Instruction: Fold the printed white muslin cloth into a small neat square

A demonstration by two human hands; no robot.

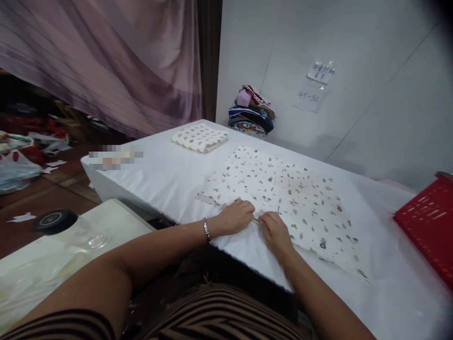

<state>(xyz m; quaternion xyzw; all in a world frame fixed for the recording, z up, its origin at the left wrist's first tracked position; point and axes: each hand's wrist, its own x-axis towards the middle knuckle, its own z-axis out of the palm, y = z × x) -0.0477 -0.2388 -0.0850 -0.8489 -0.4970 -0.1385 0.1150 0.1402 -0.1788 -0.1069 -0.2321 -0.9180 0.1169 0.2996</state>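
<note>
A white cloth (300, 203) printed with small grey-green motifs lies spread flat on the white table, folded in layers along its near edge. My left hand (238, 217), with a metal bracelet on the wrist, pinches that near edge. Close beside it, my right hand (274, 231) grips the same edge with thumb and fingers. The fingertips of both hands nearly meet, and the bit of cloth between them is small and partly hidden. Farther back on the table rests a folded cloth (200, 137) with a similar print.
A stack of folded fabrics (251, 111) stands by the wall at the back. To the right is a red plastic basket (428, 222). At the left, a clear jar with a black lid (55, 221) lies on a lower pale surface. A pinkish curtain (141, 56) hangs behind.
</note>
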